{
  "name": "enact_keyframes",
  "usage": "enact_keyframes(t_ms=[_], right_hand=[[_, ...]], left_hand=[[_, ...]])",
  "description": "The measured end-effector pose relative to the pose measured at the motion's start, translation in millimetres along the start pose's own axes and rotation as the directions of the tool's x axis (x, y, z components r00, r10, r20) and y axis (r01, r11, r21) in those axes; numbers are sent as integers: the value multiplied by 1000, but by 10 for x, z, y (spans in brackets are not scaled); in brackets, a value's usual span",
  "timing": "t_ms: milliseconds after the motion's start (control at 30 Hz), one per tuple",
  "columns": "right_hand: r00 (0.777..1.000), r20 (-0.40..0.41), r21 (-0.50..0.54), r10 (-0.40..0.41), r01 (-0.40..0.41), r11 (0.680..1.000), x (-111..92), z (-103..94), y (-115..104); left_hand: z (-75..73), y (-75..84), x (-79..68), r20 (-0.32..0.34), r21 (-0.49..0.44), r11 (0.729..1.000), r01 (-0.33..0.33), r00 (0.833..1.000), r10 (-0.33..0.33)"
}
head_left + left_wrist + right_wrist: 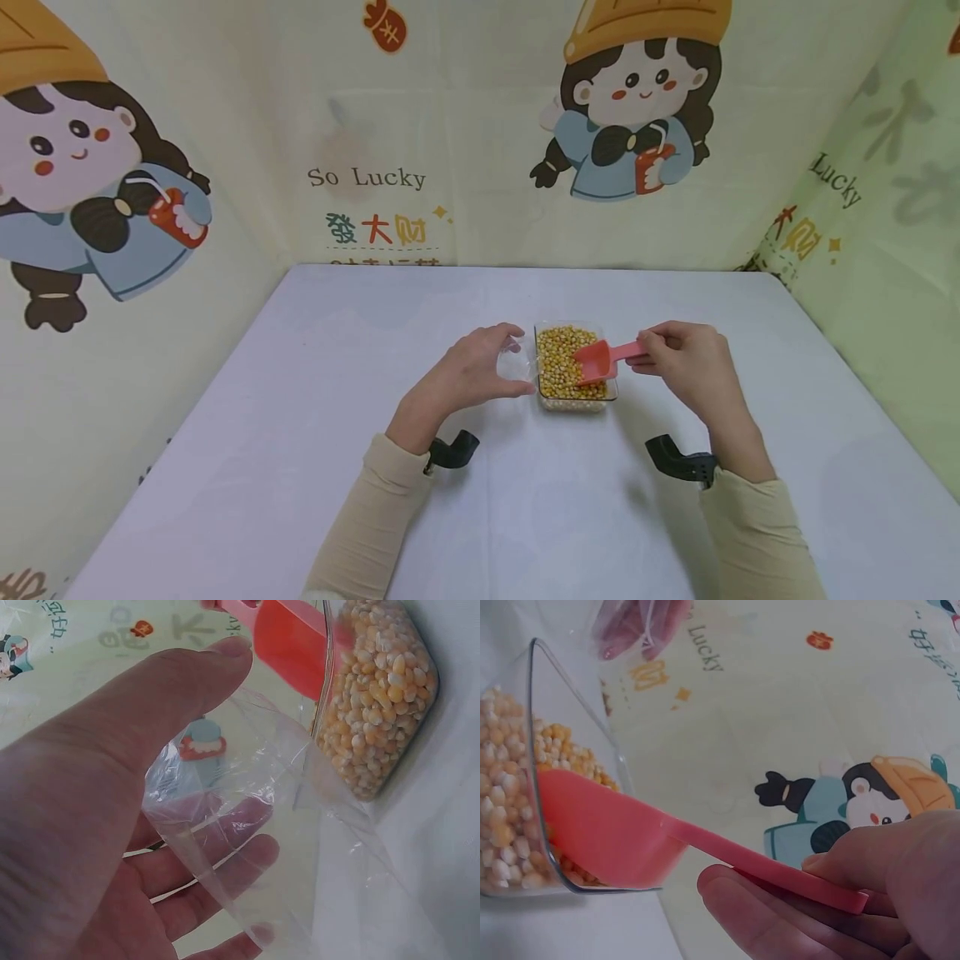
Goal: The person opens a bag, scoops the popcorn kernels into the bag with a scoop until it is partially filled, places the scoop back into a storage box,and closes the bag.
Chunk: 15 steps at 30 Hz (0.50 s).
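A clear box full of yellow corn kernels stands on the white table. My right hand pinches the handle of a pink scoop between thumb and fingers, its blade tilted down into the kernels. Left of the box, my left hand is curved in a wide C round a clear plastic bag. Through the thin film the left fingers show, spread apart, with the thumb above. The bag hangs slack beside the box wall, and I see nothing inside it.
The white table reaches back to a cream cloth backdrop printed with cartoon figures and lettering. Similar cloth hangs at both sides. A black wrist mount is on the left arm, another black mount on the right.
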State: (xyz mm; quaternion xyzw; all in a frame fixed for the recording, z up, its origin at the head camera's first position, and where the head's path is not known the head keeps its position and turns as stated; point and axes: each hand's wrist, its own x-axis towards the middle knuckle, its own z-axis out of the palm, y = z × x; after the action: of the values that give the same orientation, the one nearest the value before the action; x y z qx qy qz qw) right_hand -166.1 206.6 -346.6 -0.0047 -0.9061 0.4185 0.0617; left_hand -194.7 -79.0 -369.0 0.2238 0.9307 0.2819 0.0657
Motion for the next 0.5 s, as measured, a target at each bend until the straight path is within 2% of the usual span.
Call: enact_keyframes(t_ms=[200,500], right_hand=[[999,37,4,-20,19,1000,15,70,-8],[999,44,27,30,-31,999,64,88,26]], left_hand=[[11,-5,2,16,-14,1000,5,1000,-5],[7,-5,14,27,-23,1000,11,1000,-11]])
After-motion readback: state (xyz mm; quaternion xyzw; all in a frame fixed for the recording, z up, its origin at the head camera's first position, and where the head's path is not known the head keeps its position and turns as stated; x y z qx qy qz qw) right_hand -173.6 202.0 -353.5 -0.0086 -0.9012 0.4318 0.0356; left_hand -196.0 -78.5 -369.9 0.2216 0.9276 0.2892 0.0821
